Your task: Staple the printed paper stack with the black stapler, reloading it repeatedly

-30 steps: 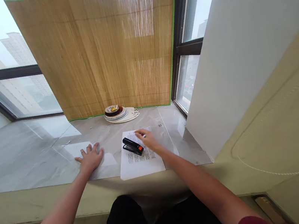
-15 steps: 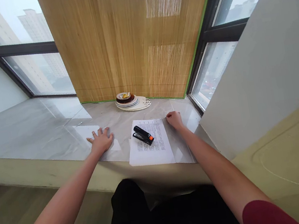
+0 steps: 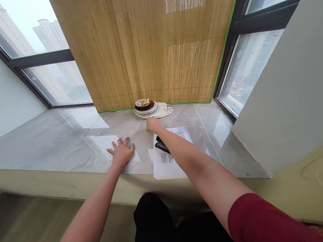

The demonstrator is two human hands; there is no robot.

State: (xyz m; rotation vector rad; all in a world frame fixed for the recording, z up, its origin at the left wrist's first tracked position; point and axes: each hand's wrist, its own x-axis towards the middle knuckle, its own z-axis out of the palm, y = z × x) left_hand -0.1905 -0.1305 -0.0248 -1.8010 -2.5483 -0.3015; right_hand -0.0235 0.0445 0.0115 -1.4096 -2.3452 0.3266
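Note:
My left hand [image 3: 122,151] lies on the grey marble sill with its fingers spread, holding nothing. My right hand [image 3: 152,125] is closed just above the far left corner of the printed paper sheets [image 3: 168,165], close in front of the stack of plates [image 3: 146,109]. Whatever its curled fingers hold, if anything, is hidden. On the sheets rests a black stapler [image 3: 161,145], its right part covered by my right forearm. The sheets lie near the sill's front edge, and a lower sheet pokes out slightly at the left.
An oval plate [image 3: 165,109] with a printed pattern lies under the stacked plates. Behind them hangs a bamboo blind [image 3: 143,42] between dark window frames. The marble sill [image 3: 46,147] runs left and ends at a wall on the right [image 3: 285,89].
My right hand has moved left, from the far right corner of the sheets to their far left corner, its forearm now crossing the stapler. My left hand stays flat. The view has shifted slightly.

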